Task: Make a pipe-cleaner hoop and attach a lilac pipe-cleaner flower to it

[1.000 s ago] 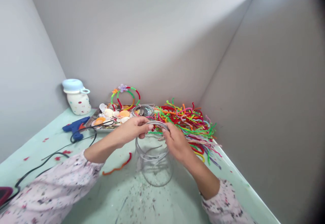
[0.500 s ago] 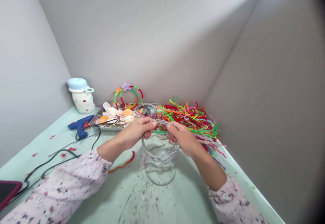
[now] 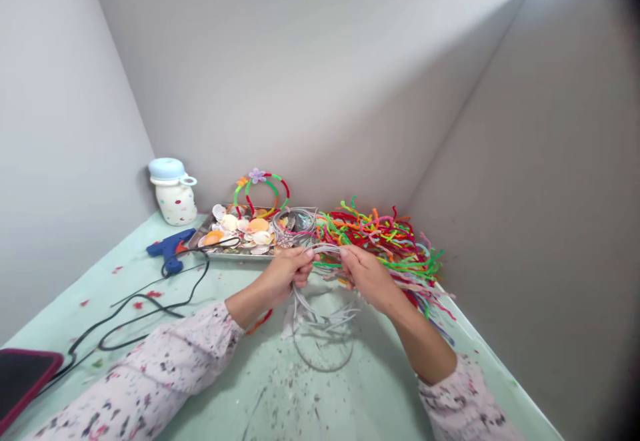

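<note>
Between my hands is a bundle of thin grey wire hoops (image 3: pixel 325 319), hanging in loops over the table. My left hand (image 3: pixel 293 267) is closed around the bundle at its upper left. On the other side, my right hand (image 3: pixel 367 273) pinches the top right of the same bundle. One larger grey loop droops lowest, close to the tabletop. Another coil of grey hoops (image 3: pixel 296 222) lies beyond my hands, at the right end of a metal tray (image 3: pixel 240 255). Fuzzy multicoloured pipe cleaners (image 3: pixel 380 241) are heaped behind my right hand.
Seashells (image 3: pixel 250 227) fill the tray, with two wrapped flower hoops (image 3: pixel 260 194) propped above them. Left of it are a blue glue gun (image 3: pixel 173 249) with a black cord and a white bottle (image 3: pixel 175 197). A red-edged phone or tablet (image 3: pixel 27 381) lies front left. Grey walls enclose the table.
The view has shifted, so everything sits slightly further right. My left hand has curled more tightly round the hoops, and the hanging loops have narrowed and bunched.
</note>
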`<state>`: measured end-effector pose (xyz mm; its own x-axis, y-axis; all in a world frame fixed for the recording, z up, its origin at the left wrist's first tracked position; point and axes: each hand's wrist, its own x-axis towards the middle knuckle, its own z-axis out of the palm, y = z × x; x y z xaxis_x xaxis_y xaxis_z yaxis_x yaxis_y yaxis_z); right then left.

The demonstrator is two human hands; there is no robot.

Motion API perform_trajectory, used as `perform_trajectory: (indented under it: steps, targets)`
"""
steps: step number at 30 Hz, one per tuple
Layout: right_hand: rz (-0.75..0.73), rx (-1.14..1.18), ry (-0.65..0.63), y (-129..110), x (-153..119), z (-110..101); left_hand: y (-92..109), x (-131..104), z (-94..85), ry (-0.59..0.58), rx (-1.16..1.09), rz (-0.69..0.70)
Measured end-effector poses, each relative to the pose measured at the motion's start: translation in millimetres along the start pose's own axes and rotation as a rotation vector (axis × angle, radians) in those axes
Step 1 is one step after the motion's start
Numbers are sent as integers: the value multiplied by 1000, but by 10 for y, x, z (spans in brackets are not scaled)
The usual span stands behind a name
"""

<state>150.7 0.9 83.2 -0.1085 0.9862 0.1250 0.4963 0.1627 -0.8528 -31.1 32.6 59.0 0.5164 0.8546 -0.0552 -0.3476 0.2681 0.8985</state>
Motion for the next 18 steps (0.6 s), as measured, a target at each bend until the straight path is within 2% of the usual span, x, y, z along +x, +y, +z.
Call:
perform_trajectory:
  steps: [4, 8, 10, 13, 18]
  targets:
    - [-30, -92, 93, -36, 30, -171, -122, 43, -49, 52, -101, 100]
    - [7, 230, 178, -188, 240, -410, -274, 89, -132, 194, -125, 145]
    - [-36, 379, 209, -335, 434, -456, -349, 92, -153, 204, -12, 196]
    - [26, 507, 128, -570, 793, -359, -440, 67, -148, 188, 212, 264]
    - [141, 488, 2, -724, 1313, 53, -547, 51, -152, 114, 434, 245]
